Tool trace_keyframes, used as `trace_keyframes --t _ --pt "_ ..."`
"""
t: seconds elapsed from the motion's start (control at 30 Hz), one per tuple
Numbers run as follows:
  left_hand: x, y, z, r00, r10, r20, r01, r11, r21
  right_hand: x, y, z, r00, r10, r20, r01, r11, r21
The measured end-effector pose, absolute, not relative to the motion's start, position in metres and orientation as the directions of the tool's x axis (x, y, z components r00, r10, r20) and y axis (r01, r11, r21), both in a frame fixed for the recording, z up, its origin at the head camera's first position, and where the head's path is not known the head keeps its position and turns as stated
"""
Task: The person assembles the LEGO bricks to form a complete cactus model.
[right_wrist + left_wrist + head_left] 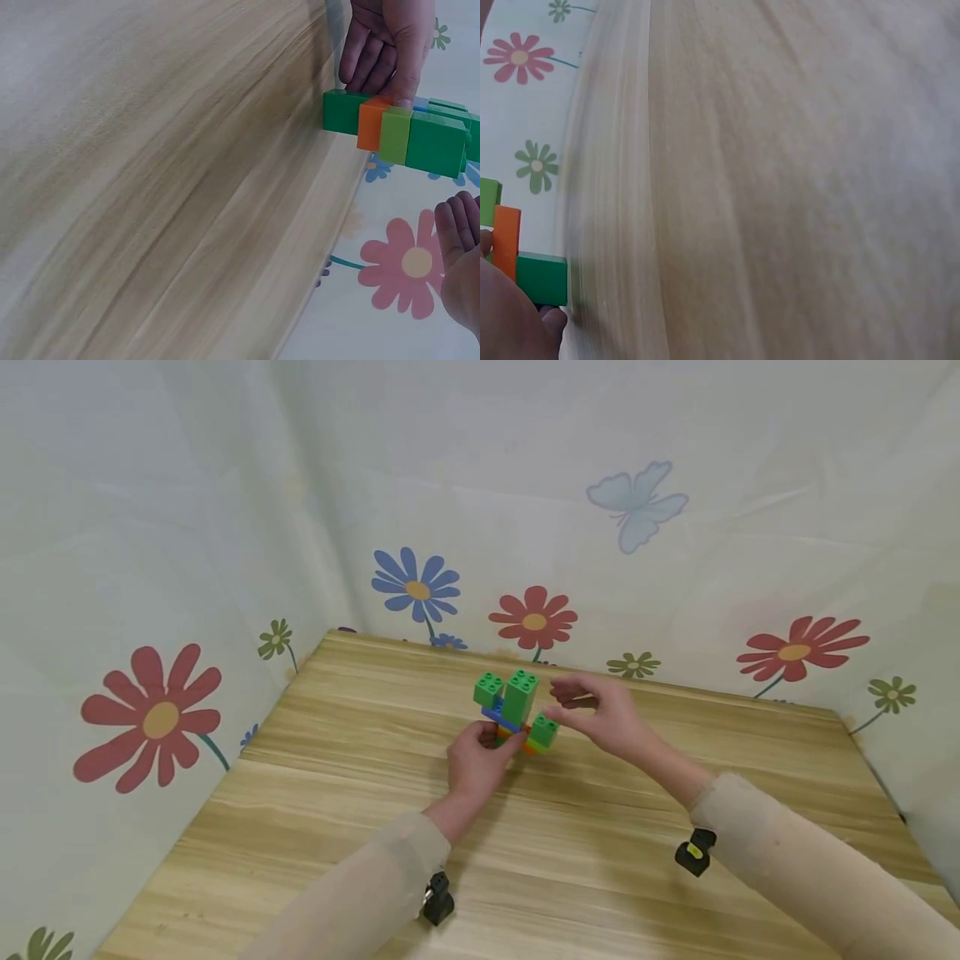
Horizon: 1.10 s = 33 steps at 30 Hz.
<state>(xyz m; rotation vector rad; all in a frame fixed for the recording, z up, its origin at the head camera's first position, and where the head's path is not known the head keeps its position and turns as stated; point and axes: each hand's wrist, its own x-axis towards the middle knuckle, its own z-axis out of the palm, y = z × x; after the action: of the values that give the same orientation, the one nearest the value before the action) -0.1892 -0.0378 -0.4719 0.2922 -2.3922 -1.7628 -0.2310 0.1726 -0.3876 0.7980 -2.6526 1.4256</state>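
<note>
A toy brick model [519, 702] of green, blue, orange and lime pieces stands upright on the wooden table, a tall green column in its middle and a green brick on each side. My left hand [480, 758] grips it low down, the thumb against the orange brick [372, 124] and the fingers by the dark green base brick [341, 112]. To the right of the model is my right hand [603, 714], fingers loosely bent and holding nothing. Its thumb tip is close to the right-hand green brick [545, 729] in the head view; the right wrist view has a gap between them.
The wooden table [360, 718] meets a white cloth wall printed with flowers [534, 621] and a butterfly [637, 506], close behind the model. Black wrist cameras hang below the left cuff [438, 900] and the right cuff [696, 852].
</note>
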Motion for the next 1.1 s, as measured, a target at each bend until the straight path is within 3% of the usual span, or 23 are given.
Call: trace_keyframes --t 0.67,1.1 --pt "-0.187 -0.046 -0.472 -0.977 -0.213 0.001 -0.061 0.286 0.956 -0.217 0.189 -0.406 -0.893 -0.403 0.2 -0.388 0.464 -0.796" --pt "-0.187 -0.086 -0.461 -0.989 -0.146 0.03 -0.017 0.31 0.951 -0.208 0.195 -0.425 -0.907 -0.369 0.205 -0.356 0.408 -0.841"
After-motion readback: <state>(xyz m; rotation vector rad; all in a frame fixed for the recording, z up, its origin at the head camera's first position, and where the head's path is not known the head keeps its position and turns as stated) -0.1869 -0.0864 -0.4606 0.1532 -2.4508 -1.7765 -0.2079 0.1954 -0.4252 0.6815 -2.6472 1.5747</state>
